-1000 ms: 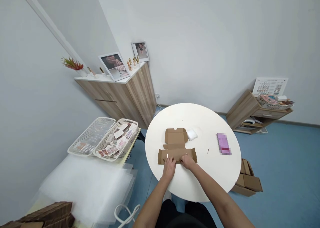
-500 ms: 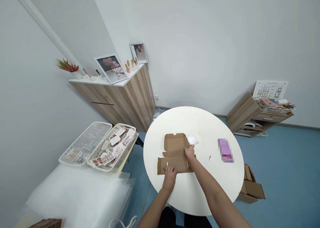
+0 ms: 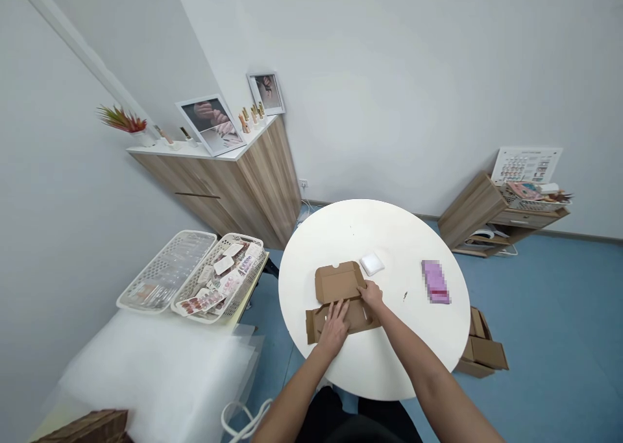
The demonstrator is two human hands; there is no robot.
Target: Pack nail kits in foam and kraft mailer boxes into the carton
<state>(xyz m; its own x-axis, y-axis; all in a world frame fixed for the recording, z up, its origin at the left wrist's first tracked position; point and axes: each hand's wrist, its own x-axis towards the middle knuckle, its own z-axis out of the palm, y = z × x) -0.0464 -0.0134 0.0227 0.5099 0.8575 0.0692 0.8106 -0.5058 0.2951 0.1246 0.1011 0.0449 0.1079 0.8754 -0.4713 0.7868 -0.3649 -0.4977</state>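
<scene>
- Nothing legible for us so far: no word or number we can read in this view.
- Over on the wooden shelf unit, a printed chart stands up with rows of small samples, and its print is too small for us.
- On the round white table, toward the right edge, the pink package is blurred out.
- In the plastic basket, the printed cards are too small to read.
- The cardboard box shows us no readable lettering.
</scene>
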